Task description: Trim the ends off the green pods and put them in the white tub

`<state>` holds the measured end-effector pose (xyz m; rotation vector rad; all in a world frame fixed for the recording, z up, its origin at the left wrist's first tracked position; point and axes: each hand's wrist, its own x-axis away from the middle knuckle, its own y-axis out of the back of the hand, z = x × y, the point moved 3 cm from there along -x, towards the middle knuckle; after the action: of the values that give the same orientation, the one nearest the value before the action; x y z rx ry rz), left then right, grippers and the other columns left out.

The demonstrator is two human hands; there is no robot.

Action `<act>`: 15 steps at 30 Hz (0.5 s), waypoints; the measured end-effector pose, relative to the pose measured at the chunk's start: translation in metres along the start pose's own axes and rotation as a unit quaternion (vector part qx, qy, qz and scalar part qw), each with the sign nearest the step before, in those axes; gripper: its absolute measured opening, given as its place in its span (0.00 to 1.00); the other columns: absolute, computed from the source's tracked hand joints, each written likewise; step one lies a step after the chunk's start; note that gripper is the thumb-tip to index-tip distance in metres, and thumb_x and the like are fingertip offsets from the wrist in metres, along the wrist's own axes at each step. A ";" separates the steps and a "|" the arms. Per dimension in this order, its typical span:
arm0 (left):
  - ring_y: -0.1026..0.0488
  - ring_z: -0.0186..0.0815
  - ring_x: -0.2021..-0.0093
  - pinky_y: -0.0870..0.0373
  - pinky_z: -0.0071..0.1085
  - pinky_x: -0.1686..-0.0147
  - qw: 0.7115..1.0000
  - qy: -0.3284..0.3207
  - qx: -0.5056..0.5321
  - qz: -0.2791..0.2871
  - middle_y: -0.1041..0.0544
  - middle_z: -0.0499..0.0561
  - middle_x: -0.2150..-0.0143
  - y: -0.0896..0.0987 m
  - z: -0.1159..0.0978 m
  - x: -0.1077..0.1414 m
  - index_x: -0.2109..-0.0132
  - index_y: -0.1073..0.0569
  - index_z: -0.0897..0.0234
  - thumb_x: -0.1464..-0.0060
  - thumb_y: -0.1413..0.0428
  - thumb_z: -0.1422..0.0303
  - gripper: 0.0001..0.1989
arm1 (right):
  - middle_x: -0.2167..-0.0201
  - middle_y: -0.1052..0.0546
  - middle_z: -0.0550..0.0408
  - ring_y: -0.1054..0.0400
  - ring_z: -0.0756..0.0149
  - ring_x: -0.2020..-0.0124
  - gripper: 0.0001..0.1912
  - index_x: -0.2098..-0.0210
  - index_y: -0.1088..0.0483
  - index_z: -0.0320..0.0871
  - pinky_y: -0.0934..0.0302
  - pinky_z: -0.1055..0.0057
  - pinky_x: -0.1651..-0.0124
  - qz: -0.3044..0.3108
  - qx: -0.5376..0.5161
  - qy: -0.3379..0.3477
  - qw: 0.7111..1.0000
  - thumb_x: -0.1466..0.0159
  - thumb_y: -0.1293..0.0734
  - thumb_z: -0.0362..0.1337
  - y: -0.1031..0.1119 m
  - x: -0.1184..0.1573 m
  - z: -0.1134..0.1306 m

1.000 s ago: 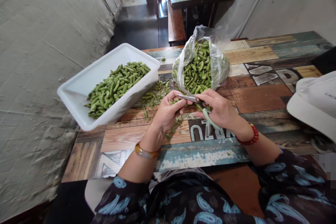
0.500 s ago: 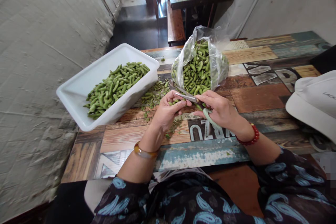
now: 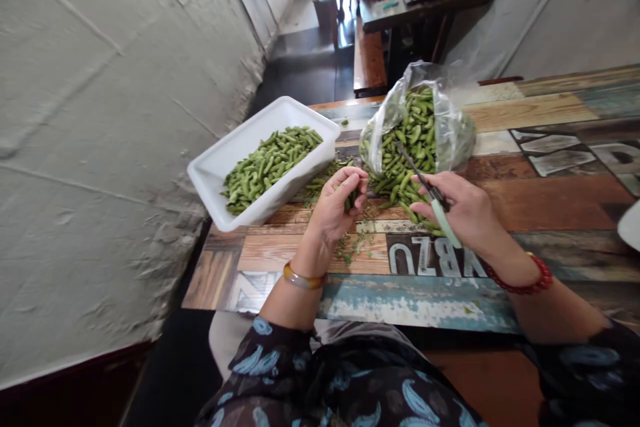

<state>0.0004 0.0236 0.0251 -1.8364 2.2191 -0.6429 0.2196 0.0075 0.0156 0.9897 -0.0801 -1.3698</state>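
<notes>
Several green pods point(image 3: 352, 199) are curled inside my left hand point(image 3: 335, 203), its fingers closed round them. My right hand point(image 3: 460, 210) grips the scissors point(image 3: 431, 192) by their pale green handles, blades pointing up and left over the pods at the bag's mouth. A clear plastic bag point(image 3: 447, 127) full of green pods point(image 3: 417, 123) lies open toward me, some spilling onto the table. To the left stands a white tub point(image 3: 205, 177) with a heap of pods point(image 3: 270, 163). Small green trimmings point(image 3: 353, 247) are scattered between tub and bag.
The patterned wooden table point(image 3: 280, 252) runs from the wall point(image 3: 100, 113) on the left to the right edge. Part of a white cap point(image 3: 631, 225) shows at far right. Beyond are a bench point(image 3: 369, 57) and a dark table point(image 3: 373, 7) with bags on it.
The view has shifted left. The scissors have moved away from the left hand to the right, and their blades now look closed together. The left fingers have curled in around the pods.
</notes>
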 end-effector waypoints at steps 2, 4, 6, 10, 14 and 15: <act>0.40 0.24 0.79 0.52 0.23 0.83 0.997 -0.053 -0.051 -0.032 0.33 0.44 0.73 0.004 -0.020 0.003 0.65 0.29 0.61 0.51 0.36 0.56 0.15 | 0.61 0.23 0.50 0.25 0.54 0.60 0.20 0.46 0.28 0.48 0.28 0.53 0.55 -0.004 -0.018 -0.007 1.000 0.37 0.29 0.44 0.001 0.001 0.000; 0.41 0.25 0.79 0.50 0.24 0.82 0.982 -0.121 -0.126 -0.076 0.33 0.45 0.74 0.015 -0.044 0.003 0.65 0.28 0.61 0.48 0.37 0.58 0.13 | 0.61 0.23 0.50 0.25 0.55 0.62 0.20 0.46 0.28 0.49 0.27 0.55 0.57 -0.002 -0.044 -0.013 0.999 0.36 0.30 0.43 0.001 0.002 0.001; 0.41 0.26 0.78 0.47 0.25 0.81 0.947 -0.197 -0.210 -0.143 0.33 0.46 0.73 0.035 -0.069 0.001 0.65 0.28 0.60 0.45 0.39 0.60 0.09 | 0.60 0.23 0.50 0.25 0.57 0.63 0.20 0.46 0.28 0.48 0.27 0.57 0.60 0.001 -0.070 -0.022 0.997 0.37 0.30 0.43 0.001 0.003 0.002; 0.34 0.31 0.70 0.34 0.30 0.68 0.816 -0.280 -0.416 -0.286 0.31 0.48 0.71 0.088 -0.112 -0.004 0.64 0.27 0.62 0.44 0.41 0.65 0.05 | 0.61 0.21 0.52 0.25 0.61 0.67 0.21 0.45 0.27 0.48 0.27 0.62 0.65 0.003 -0.110 -0.058 0.992 0.37 0.29 0.43 0.005 0.003 0.006; 0.32 0.45 0.50 0.37 0.42 0.45 0.684 -0.289 -0.613 -0.269 0.26 0.56 0.57 0.105 -0.127 -0.004 0.58 0.24 0.65 0.55 0.35 0.71 0.15 | 0.64 0.22 0.54 0.28 0.66 0.69 0.23 0.46 0.27 0.46 0.30 0.68 0.67 -0.033 -0.162 -0.090 0.982 0.40 0.28 0.43 0.018 0.000 0.009; 0.33 0.47 0.46 0.40 0.45 0.41 0.664 -0.299 -0.639 -0.248 0.27 0.57 0.53 0.100 -0.124 -0.004 0.55 0.24 0.66 0.54 0.35 0.71 0.17 | 0.65 0.22 0.55 0.29 0.68 0.70 0.23 0.46 0.27 0.45 0.30 0.69 0.67 -0.042 -0.171 -0.103 0.979 0.40 0.27 0.43 0.021 -0.001 0.009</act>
<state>-0.1382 0.0675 0.0907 -2.5393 1.5956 1.7428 0.2306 0.0013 0.0350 0.5679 0.0420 -1.5012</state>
